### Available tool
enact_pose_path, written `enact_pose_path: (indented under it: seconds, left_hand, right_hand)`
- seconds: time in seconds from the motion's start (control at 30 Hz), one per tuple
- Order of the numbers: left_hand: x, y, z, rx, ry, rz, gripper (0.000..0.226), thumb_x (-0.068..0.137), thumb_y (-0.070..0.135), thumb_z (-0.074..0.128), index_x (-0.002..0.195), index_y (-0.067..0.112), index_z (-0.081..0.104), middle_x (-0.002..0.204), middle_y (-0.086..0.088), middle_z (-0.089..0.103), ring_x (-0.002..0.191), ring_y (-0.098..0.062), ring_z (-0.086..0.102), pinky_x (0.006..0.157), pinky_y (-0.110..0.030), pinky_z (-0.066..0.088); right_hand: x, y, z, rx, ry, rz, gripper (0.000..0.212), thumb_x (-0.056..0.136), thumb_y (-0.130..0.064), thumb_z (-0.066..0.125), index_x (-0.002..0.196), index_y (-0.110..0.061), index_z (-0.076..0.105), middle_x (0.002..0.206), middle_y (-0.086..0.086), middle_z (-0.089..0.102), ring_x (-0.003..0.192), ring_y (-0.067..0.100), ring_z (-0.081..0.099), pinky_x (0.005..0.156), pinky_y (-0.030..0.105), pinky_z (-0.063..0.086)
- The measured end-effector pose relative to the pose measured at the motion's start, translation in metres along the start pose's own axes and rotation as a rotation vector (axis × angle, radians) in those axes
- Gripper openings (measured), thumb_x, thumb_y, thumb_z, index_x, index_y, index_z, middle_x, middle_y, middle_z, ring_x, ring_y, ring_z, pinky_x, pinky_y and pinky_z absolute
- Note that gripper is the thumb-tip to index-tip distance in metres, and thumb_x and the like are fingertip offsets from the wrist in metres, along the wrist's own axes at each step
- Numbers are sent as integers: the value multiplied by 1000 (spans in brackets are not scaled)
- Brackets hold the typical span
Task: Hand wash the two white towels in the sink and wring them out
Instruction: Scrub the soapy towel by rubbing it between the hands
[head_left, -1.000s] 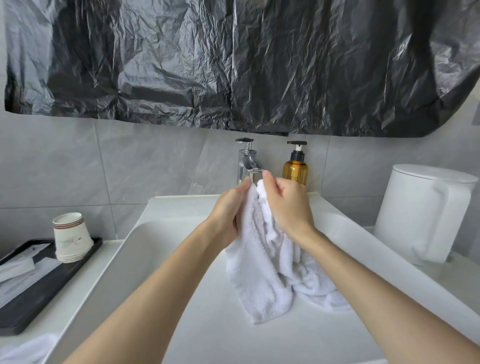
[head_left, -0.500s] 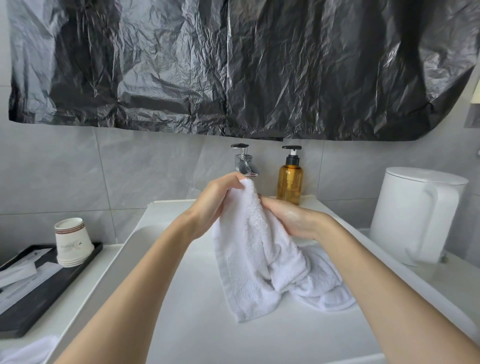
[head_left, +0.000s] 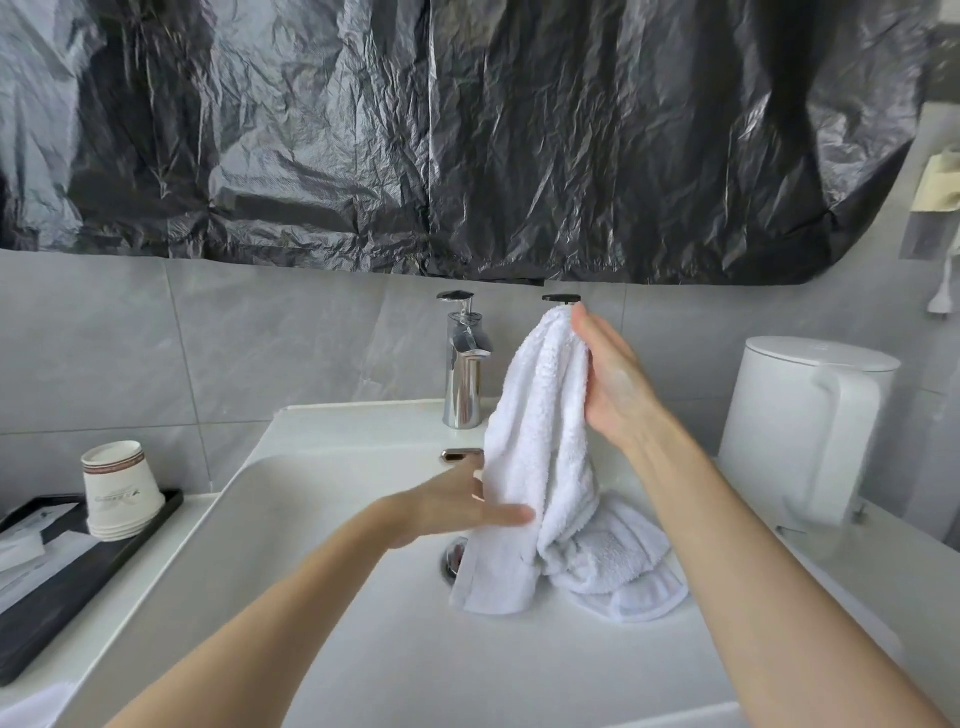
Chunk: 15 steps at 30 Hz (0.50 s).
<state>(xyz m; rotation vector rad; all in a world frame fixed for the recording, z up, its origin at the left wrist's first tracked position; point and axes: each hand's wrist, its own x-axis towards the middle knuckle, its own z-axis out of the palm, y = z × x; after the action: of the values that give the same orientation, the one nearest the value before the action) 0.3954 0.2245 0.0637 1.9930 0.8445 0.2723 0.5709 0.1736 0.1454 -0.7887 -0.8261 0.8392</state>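
Note:
A white towel (head_left: 540, 431) hangs over the white sink (head_left: 363, 634). My right hand (head_left: 608, 379) holds it up by its top, level with the tap's head. My left hand (head_left: 457, 506) takes it lower down at its left edge, thumb across the front and fingers behind. The towel's bottom rests on the basin floor over the drain (head_left: 453, 561). More crumpled white towelling (head_left: 623, 571) lies in the basin to the right. I cannot tell whether that is a separate towel. Another white cloth (head_left: 31, 706) shows at the bottom left corner.
A chrome tap (head_left: 464, 374) stands behind the basin. A soap pump's black head (head_left: 561, 298) peeks over the towel. A white kettle (head_left: 810, 426) stands on the right counter. Stacked paper cups (head_left: 119, 488) sit on a black tray (head_left: 62, 571) at left. Black plastic sheet (head_left: 467, 140) covers the wall above.
My left hand has let go of the towel's top and dropped to its lower left edge. My right hand has lifted the top higher and to the right.

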Motion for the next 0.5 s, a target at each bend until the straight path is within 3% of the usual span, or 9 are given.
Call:
enact_pose_path:
  seconds: [0.07, 0.13, 0.2, 0.27, 0.4, 0.5]
  left_hand:
    - [2, -1, -6, 27, 78, 48, 58, 71, 48, 77, 120, 20, 61, 116, 7, 68, 111, -10, 62, 104, -36, 47]
    - [-2, -1, -22, -52, 173, 68, 49, 74, 41, 75, 111, 10, 67, 112, -1, 71, 107, -17, 66, 101, -36, 48]
    - [-8, 1, -41, -196, 273, 97, 47, 72, 38, 70, 104, 3, 67, 100, -7, 72, 93, -24, 67, 87, -36, 49]
    - [-13, 4, -56, -343, 412, 108, 36, 68, 35, 66, 94, 11, 68, 91, -8, 68, 85, -25, 63, 77, -35, 45]
    - [-14, 7, -71, -486, 740, 54, 30, 64, 34, 64, 88, 20, 54, 84, -4, 51, 73, -20, 49, 61, -29, 34]
    - [-17, 1, -67, -288, 932, 92, 33, 89, 25, 62, 115, 21, 44, 86, -4, 51, 72, -15, 50, 59, -26, 38]
  right_hand:
    - [2, 0, -2, -10, 112, -23, 21, 92, -30, 65, 99, -11, 63, 97, 10, 64, 93, 22, 61, 93, 42, 50]
    - [6, 1, -7, -80, 263, -83, 15, 91, -33, 66, 89, -18, 64, 95, 5, 63, 91, 18, 59, 90, 37, 52]
    - [9, 2, -13, -227, 387, -195, 14, 92, -32, 65, 89, -18, 62, 84, -4, 59, 81, 10, 54, 74, 16, 48]
    - [9, 6, -20, -400, 418, -301, 12, 92, -27, 64, 89, -16, 62, 77, -8, 57, 73, 6, 53, 61, 8, 41]
    - [8, 18, -29, -952, 259, -294, 13, 93, -29, 60, 88, -17, 60, 88, -5, 62, 90, 11, 55, 72, 25, 38]
    - [0, 17, -27, -1201, -109, 28, 40, 94, -51, 53, 89, -11, 61, 90, -1, 59, 87, 19, 59, 81, 32, 41]
